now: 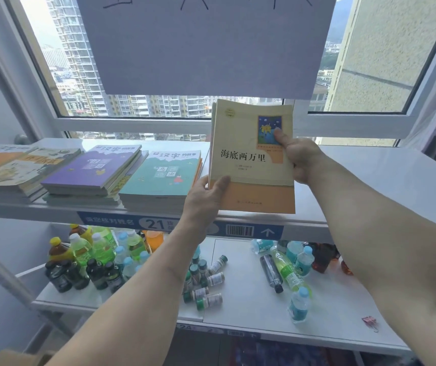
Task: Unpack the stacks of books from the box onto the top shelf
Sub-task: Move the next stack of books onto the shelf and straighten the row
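I hold a small stack of cream and orange books [248,186] upright above the top shelf [369,180], right of centre. My left hand [206,196] grips the stack's lower left corner, thumb on the cover. My right hand [298,157] grips its right edge, thumb pressed on the blue cover picture. Three stacks lie flat on the shelf's left part: a teal stack [164,178], a purple stack [92,170] and an orange and cream stack [13,167]. A corner of the cardboard box [13,357] shows at the bottom left.
The lower shelf [330,313] carries many drink bottles [87,257] on the left, small green-capped vials [206,281] in the middle and several bottles [288,270] on the right. A window and a hanging paper sheet [206,43] are behind the top shelf.
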